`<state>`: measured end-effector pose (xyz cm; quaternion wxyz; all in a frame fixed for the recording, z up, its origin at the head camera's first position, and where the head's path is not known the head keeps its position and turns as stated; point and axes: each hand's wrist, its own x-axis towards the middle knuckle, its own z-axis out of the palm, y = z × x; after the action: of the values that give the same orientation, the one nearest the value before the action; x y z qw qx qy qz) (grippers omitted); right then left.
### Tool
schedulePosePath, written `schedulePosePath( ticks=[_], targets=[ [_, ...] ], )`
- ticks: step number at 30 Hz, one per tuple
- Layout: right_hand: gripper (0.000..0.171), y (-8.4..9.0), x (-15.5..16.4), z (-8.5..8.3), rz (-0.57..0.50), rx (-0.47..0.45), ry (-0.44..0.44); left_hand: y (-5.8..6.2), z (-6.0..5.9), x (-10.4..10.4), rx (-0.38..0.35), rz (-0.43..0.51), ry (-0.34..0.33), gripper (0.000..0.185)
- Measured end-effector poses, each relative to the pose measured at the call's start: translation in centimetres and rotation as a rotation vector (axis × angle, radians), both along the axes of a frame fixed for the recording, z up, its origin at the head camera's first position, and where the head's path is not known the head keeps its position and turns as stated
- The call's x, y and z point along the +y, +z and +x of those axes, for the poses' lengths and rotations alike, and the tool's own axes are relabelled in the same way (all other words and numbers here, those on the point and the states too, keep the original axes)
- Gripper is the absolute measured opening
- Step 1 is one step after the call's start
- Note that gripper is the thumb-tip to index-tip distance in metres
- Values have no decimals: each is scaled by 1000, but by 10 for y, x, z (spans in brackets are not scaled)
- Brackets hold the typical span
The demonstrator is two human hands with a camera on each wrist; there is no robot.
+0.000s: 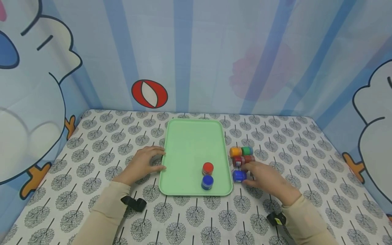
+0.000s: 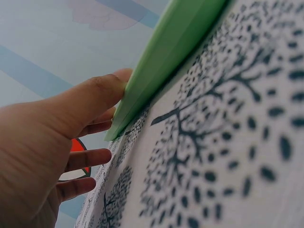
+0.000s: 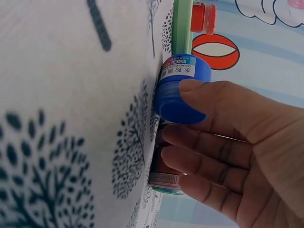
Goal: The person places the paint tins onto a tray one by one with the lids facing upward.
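- Right hand pinches the small blue-capped paint jar lying on the tree-patterned cloth, just beside the pale green plastic tray.
- Left hand, fingers spread, steadies the tray's edge.
- Best to lift straight, clearing the rim.

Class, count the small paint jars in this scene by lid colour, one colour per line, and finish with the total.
Blue jars: 2, one on the tray, one on its side in the right hand
Red jars: 2, one on the tray, one on the cloth
Orange jar: 1
Green jar: 1
Total: 6
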<state>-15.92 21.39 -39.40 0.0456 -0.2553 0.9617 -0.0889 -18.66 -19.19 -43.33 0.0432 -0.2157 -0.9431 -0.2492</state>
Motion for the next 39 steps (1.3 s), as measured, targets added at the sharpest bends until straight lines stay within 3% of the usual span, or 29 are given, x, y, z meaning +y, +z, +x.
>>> schedulePosePath(
  ticks=[19,39],
  targets=[
    [36,5,1,-3,-58,-66,-16,1,-2,0,12,-6,4,55],
    [42,6,-1,-1,-28,127,51,-2,-1,-1,20,-11,0,52]
  ],
)
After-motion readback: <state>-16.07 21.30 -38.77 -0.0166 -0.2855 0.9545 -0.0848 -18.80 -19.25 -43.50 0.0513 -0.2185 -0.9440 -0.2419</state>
